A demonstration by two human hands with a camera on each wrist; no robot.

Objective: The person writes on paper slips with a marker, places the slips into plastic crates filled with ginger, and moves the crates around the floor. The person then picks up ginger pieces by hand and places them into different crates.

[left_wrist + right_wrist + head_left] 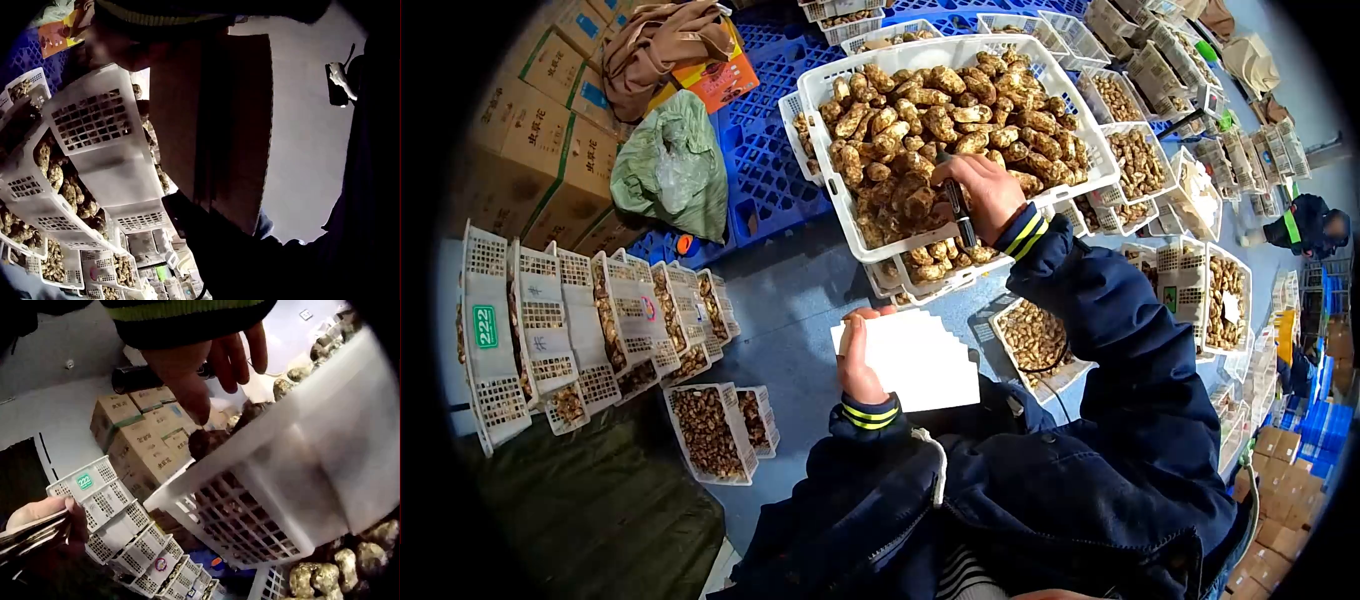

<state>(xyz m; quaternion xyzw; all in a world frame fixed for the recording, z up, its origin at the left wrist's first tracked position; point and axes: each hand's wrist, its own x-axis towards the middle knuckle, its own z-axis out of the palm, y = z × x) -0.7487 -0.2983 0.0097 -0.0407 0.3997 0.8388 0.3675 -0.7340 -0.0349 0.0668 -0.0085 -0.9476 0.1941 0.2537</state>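
My right hand [992, 195] is over the near side of a large white plastic basket [815, 120] heaped with knobby brown-and-cream mushrooms [980, 110]. It holds a black marker pen [960, 215], and its fingertips are right at the mushrooms. In the right wrist view the pen [134, 380] sticks out beside the thumb, and some fingers hang down. My left hand [860, 365] grips a stack of white cards [920, 360] in front of the body, thumb on top. The left wrist view shows the cards' brown cardboard underside [175, 125]; that hand is mostly dark there.
The basket stands with others on blue pallets [775, 150]. At left are a row of white baskets [540, 320], stacked cartons [530, 140] and a green sack [670, 165]. More mushroom baskets [1135, 160] line the right, where another person [1305, 225] is.
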